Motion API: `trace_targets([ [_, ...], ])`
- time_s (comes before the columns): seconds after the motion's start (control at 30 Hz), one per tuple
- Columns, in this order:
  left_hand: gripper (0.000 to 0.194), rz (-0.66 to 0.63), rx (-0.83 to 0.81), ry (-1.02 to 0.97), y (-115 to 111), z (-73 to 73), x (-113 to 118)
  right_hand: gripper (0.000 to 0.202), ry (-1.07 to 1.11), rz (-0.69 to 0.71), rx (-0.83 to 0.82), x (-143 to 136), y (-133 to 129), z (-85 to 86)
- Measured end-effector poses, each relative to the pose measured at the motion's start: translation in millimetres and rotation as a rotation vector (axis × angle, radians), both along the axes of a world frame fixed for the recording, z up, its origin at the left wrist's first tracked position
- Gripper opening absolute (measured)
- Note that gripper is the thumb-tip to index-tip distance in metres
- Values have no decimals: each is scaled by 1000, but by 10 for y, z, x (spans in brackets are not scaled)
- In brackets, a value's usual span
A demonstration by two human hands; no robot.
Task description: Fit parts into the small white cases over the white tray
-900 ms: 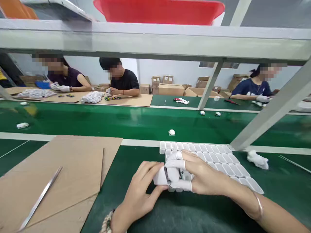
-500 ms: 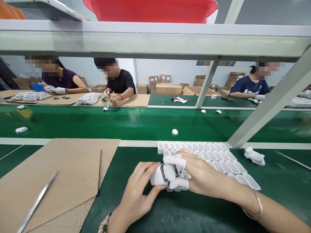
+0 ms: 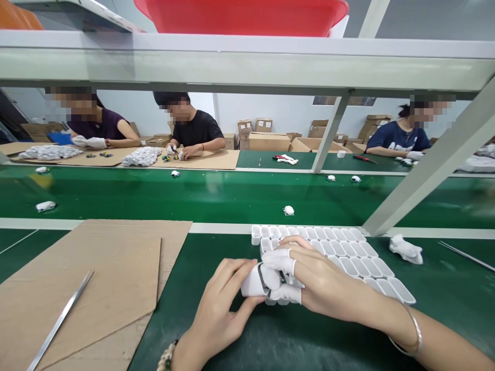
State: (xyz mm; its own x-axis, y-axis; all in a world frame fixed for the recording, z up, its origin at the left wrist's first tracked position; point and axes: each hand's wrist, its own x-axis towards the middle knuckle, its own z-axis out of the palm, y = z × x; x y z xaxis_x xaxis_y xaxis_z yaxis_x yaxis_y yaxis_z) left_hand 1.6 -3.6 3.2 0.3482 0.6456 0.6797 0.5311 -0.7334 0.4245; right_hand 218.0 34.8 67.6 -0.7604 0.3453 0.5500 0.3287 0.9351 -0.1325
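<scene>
My left hand [image 3: 220, 304] grips a small white plastic case [image 3: 252, 282] between thumb and fingers, its open end tilted toward the right. At that opening, my right hand [image 3: 323, 273] pinches a white rounded piece with a dark edge [image 3: 271, 277]; white finger covers are on its thumb and fingertips. The piece sits partly in the mouth of the case, and how deep it goes is hidden. Right behind and below my right hand, rows of open white cases [image 3: 360, 266] stand on the green bench, some hidden by the hand.
Cardboard sheets [image 3: 116, 268] with a metal ruler-like strip [image 3: 62, 319] lie at left. A crumpled white glove-like thing [image 3: 406, 249] and tweezers [image 3: 466, 255] are at right. Beyond runs a green conveyor [image 3: 232, 198] carrying small white pieces [image 3: 288, 210]. A slanted post [image 3: 429, 165] rises at right. Three co-workers sit opposite.
The white pieces on the conveyor have moved right. A co-worker in black has drawn a hand back from the belt. My hands stay almost in place, the right fingers shifting slightly over the piece.
</scene>
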Motion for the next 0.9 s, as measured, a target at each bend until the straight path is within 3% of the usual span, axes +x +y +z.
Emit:
trace_targets([
  [0.17,41,10,-11,5,-3,-7,6,11,-6,21,28,-18,22,-56],
  [0.37,38,98,-13,-85,-19,3,46,42,206,-35,143,-47,102,-116],
  [0.53,35,178,27,-124,-57,-7,67,34,262,-7,201,-78,79,-170],
  [0.9,42,248,7,-143,-87,-114,95,47,160,86,-117,-125,34,-177],
])
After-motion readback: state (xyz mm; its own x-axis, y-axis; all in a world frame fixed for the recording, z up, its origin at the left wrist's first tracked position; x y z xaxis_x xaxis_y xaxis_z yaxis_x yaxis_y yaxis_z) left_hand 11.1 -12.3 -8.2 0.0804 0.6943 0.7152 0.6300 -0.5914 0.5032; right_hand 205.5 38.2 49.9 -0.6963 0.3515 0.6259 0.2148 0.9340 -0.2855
